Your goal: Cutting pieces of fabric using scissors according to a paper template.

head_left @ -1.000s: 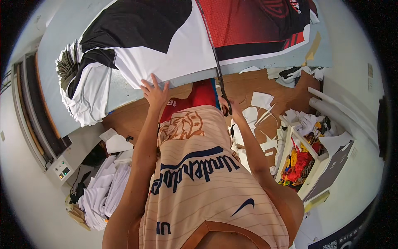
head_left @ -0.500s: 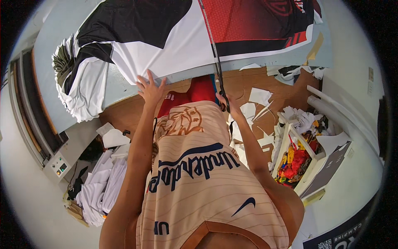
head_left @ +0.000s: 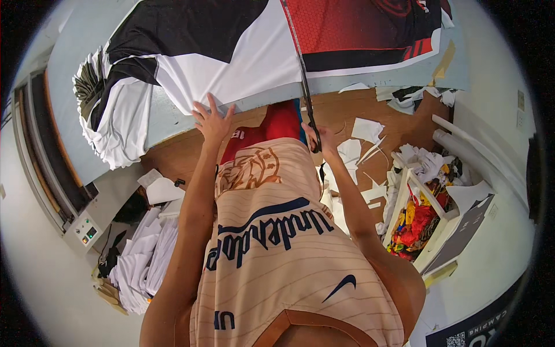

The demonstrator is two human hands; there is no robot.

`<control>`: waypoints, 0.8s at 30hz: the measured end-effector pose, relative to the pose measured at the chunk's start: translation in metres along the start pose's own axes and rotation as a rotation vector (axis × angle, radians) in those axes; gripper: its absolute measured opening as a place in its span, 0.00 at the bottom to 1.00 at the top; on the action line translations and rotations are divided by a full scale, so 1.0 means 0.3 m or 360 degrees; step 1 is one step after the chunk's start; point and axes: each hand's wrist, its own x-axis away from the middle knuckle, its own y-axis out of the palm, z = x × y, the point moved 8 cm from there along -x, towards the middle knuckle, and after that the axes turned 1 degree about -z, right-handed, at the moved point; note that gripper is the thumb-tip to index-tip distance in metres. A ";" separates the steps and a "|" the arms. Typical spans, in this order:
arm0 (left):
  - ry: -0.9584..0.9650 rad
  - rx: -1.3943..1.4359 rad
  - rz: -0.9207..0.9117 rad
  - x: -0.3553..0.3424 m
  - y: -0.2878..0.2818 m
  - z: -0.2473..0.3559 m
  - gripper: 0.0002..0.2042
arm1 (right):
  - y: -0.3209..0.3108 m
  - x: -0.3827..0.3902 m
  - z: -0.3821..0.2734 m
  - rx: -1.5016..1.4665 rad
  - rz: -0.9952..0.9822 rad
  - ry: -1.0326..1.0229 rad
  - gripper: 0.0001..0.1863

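Note:
My left hand lies with fingers spread at the near edge of a white fabric panel, its fingertips on the cloth. In my right hand are long dark scissors, gripped by the black handles just off the table's near edge. Their blades point away from me, along the line between the white panel and a red and black printed panel. A large black shape is part of the cloth on the left. How far the blades are apart cannot be made out.
The blue-grey table carries bunched white cloth over its left edge. White offcuts litter the brown floor. On the right stands a bin frame with coloured scraps; on the left, white fabric is heaped beside a control box.
The view has shifted slightly. Both hands stay in nearly the same places, the left spread at the cloth's edge and the right holding the scissors.

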 end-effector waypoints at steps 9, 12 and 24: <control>0.0062 -0.0008 0.0099 0.013 -0.012 0.004 0.50 | -0.003 0.013 -0.013 -0.0057 -0.0090 -0.0041 0.30; 0.0072 0.0015 0.0120 0.007 -0.013 -0.003 0.50 | 0.006 -0.020 -0.074 0.0058 -0.0149 -0.0035 0.31; 0.0656 -0.0075 0.0399 0.089 -0.167 0.178 0.45 | -0.076 0.176 0.076 0.0190 -0.0113 0.0114 0.24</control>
